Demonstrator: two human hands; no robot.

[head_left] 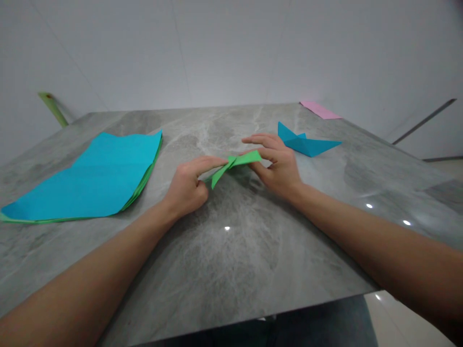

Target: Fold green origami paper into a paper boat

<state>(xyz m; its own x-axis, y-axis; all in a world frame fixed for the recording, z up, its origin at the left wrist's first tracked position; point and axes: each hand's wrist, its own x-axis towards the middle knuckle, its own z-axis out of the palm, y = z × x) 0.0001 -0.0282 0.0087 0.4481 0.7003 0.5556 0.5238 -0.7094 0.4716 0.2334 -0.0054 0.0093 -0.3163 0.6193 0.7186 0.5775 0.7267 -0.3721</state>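
Observation:
A partly folded piece of green paper (234, 165) is held just above the grey marble table (231, 250) near its middle. My left hand (190, 185) pinches its left end between thumb and forefinger. My right hand (277, 164) grips its right end, thumb under the paper and the other fingers stretched over it.
A stack of paper sheets, blue on top (97, 176) with green ones under it, lies at the left. A folded blue paper boat (304, 142) sits behind my right hand. A pink sheet (320, 110) lies at the far right corner. A green strip (53, 108) leans against the wall at left.

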